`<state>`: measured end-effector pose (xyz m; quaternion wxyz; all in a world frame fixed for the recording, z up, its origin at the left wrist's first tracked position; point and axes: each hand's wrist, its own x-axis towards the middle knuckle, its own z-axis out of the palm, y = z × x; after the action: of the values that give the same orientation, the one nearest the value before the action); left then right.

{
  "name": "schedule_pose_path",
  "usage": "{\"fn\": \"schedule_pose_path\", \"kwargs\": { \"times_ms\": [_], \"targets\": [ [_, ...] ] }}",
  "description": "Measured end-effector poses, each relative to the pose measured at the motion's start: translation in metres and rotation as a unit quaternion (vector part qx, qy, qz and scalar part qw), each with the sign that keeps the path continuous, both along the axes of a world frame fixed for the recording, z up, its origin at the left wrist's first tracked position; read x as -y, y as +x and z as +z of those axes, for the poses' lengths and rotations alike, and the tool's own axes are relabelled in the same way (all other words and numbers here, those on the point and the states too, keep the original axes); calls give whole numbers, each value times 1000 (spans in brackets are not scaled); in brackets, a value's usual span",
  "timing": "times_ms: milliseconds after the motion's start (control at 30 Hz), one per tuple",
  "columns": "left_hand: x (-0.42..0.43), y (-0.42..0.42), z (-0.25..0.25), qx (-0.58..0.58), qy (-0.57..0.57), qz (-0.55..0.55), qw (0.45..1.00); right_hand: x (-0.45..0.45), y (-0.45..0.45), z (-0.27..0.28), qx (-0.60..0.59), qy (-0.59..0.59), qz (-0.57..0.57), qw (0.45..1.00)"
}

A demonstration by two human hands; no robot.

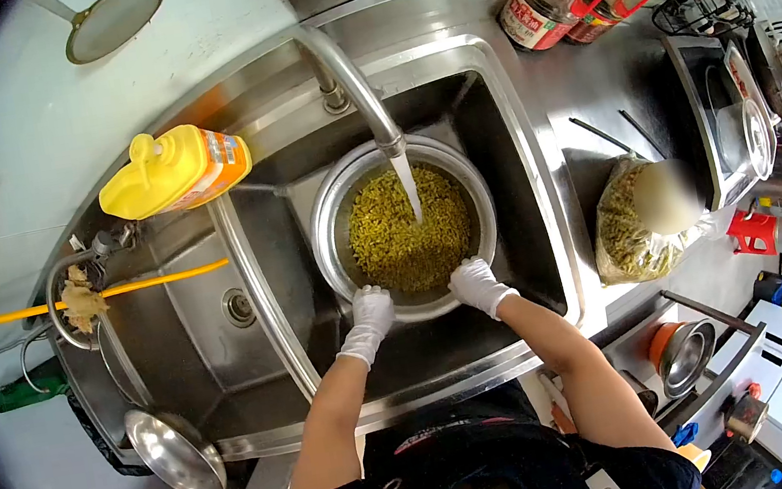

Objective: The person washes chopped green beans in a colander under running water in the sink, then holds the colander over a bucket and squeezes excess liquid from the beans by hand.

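A wide metal basin (326,209) sits in the right-hand sink bowl, holding chopped yellow-green bits (395,234) that look like pickled vegetable. Water runs onto them from the faucet (352,83) overhead. My left hand (370,318), in a white glove, is closed on the near-left part of the basin's rim. On the near-right part, my right hand (478,287), also gloved, grips the same rim with curled fingers. The basin's underside and some of my fingertips are hidden.
A yellow jug (183,169) stands on the sink's left ledge. A yellow hose (163,277) crosses the left sink (196,324). On the right counter are a bag of similar green bits (626,245), chopsticks (602,134) and large sauce bottles (545,4).
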<state>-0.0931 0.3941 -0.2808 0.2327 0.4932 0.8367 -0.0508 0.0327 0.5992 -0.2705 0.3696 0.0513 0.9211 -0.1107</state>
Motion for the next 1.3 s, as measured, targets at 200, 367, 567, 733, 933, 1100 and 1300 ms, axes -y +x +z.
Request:
{"fn": "schedule_pose_path", "kwargs": {
  "times_ms": [200, 367, 567, 733, 933, 1100, 1300],
  "targets": [
    [-17, -21, -8, 165, 100, 393, 899, -8, -22, -30, -92, -74, -365, 923],
    [-40, -63, -94, 235, 155, 575, 768, -41, -73, -62, -52, -141, -651, 744],
    [-88, -64, -146, 242, 59, 521, 817, -29, -93, -157, -52, -213, -719, 660],
    [-90, -58, -78, 463, 237, 563, 642, -7, -103, -106, -42, -495, -665, 558],
    [-72, -82, -103, 390, 176, 553, 715, -48, -104, -78, -151, -177, -601, 764],
    [-71, -117, -140, 258, 235, 510, 786, -63, -121, -117, -161, -185, -625, 741],
    [-118, -132, -154, 401, 174, 484, 758, -60, -157, -118, -144, -377, -708, 580]
  ]
}}
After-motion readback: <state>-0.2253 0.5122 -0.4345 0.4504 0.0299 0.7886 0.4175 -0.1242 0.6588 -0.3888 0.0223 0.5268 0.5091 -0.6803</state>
